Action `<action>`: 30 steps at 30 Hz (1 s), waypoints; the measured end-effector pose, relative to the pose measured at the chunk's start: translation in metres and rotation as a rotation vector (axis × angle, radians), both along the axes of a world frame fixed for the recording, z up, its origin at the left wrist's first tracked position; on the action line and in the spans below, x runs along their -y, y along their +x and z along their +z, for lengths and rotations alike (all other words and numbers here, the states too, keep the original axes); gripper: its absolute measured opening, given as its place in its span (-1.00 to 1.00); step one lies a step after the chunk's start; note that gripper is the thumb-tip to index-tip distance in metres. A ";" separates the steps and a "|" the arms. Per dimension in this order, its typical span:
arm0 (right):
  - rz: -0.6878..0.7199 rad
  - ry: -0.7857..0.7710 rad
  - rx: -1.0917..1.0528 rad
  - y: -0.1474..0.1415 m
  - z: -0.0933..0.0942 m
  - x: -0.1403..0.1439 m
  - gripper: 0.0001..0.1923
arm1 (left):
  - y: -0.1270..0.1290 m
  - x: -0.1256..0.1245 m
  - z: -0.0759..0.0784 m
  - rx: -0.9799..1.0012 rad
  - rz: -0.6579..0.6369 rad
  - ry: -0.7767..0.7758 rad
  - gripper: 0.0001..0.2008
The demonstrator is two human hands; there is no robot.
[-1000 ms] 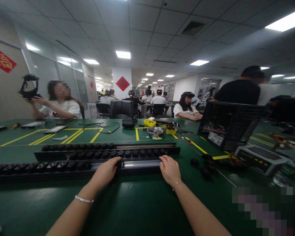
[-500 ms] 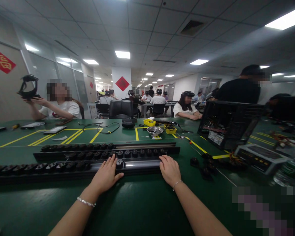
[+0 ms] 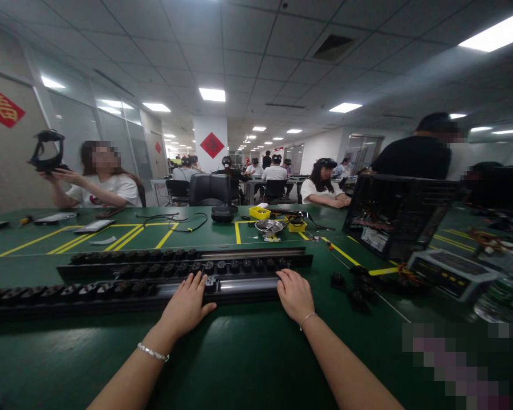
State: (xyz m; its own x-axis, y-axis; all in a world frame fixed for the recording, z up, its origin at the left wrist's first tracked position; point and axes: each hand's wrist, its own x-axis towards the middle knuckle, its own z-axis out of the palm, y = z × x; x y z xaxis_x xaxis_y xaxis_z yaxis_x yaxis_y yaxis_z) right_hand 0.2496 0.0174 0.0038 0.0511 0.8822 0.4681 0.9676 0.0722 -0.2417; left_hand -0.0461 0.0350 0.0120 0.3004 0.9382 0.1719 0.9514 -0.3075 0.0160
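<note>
On green surface (image 3: 248,364): near rail (image 3: 111,296), its left end cut off by the frame. Left hand (image 3: 187,304) flat, fingers spread, on rail beside black caps (image 3: 68,292). Right hand (image 3: 294,294) on rail's right end, fingertips hidden; grip cannot be told.

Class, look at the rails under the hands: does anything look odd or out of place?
Yes. Several black parts lie loose on the green table, right of the right hand, while the rest sit in rows on the rails.

Green table (image 3: 248,364), yellow lines; black rail (image 3: 111,296); yellow bin (image 3: 260,213).
</note>
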 end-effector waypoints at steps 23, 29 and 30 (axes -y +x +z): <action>0.000 -0.002 0.007 -0.001 0.002 0.001 -0.61 | 0.014 0.009 0.002 -0.046 0.015 0.001 -0.24; -0.005 0.001 -0.001 -0.001 0.002 0.001 -0.61 | 0.017 0.011 0.000 -0.057 0.005 0.016 -0.27; -0.004 0.001 -0.001 -0.001 0.002 0.001 -0.61 | 0.018 0.011 -0.001 -0.060 0.004 0.018 -0.28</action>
State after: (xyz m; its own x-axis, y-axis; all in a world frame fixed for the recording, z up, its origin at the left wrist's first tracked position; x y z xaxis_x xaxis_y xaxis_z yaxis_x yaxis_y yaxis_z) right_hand 0.2484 0.0160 0.0063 0.0549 0.8817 0.4686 0.9678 0.0686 -0.2423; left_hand -0.0285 0.0241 0.0113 0.3070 0.9362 0.1708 0.9517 -0.3036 -0.0468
